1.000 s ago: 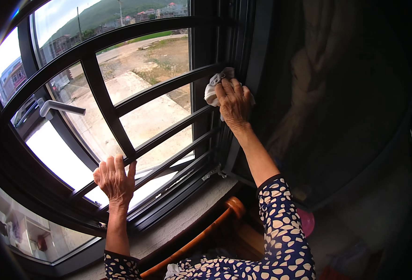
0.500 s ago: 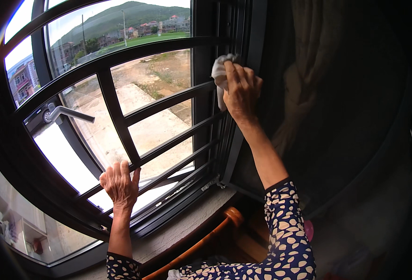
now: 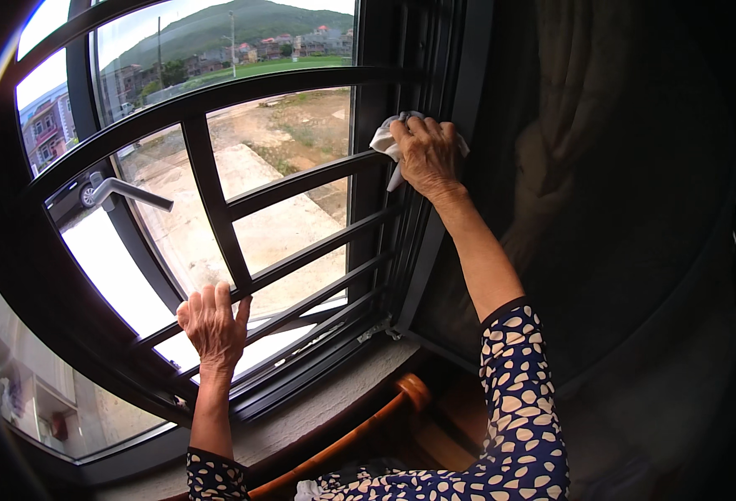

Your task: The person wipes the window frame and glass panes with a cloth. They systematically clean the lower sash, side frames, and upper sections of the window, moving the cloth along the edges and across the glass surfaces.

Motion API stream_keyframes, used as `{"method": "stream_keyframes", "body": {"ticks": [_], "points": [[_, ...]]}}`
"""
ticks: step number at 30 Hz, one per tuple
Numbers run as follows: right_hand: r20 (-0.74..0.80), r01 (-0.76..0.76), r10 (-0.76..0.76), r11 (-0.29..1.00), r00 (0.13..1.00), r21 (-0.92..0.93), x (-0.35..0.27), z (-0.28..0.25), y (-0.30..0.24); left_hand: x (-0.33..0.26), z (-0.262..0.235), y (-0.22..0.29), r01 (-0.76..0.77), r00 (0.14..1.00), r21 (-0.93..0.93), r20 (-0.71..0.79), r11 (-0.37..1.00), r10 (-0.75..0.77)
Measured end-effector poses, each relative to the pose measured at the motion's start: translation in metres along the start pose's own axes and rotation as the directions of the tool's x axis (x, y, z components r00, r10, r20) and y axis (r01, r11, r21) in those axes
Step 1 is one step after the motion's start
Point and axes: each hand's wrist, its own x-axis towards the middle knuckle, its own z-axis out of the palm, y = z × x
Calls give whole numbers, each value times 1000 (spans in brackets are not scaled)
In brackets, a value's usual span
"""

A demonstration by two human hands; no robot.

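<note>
Bunching a crumpled white-and-grey cloth [image 3: 384, 142] in curled fingers, the right hand [image 3: 429, 156] at one o'clock holds it against the black metal side frame [image 3: 447, 75]. Compared with a second ago, the cloth has risen from below the end of a slanting black metal crossbar [image 3: 301, 183] to about level with it, suggesting wiping progresses up the frame. The left hand [image 3: 216, 324], at eight o'clock, grasps a lower black metal bar [image 3: 318, 250].

Whitish cloth [image 3: 384, 142], black bars [image 3: 301, 179], navy sleeves [image 3: 515, 392] with cream patches
</note>
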Motion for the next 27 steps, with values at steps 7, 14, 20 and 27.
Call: {"method": "stream_keyframes", "body": {"ticks": [7, 14, 20, 27], "points": [[-123, -23, 12, 996, 992, -87, 26, 0, -18, -2, 2, -1, 11, 1000, 19, 16, 1000, -11], [-146, -121, 96, 978, 985, -170, 27, 20, -30, -3, -2, -1, 7, 1000, 31, 6, 1000, -7], [192, -129, 124, 991, 973, 14, 19, 4, -30, -3, 1, -1, 7, 1000, 12, -3, 1000, -7], [492, 3, -42, 997, 870, 80, 31, -44, -18, -2, -1, -3, 4, 1000, -8, 4, 1000, -4]]}}
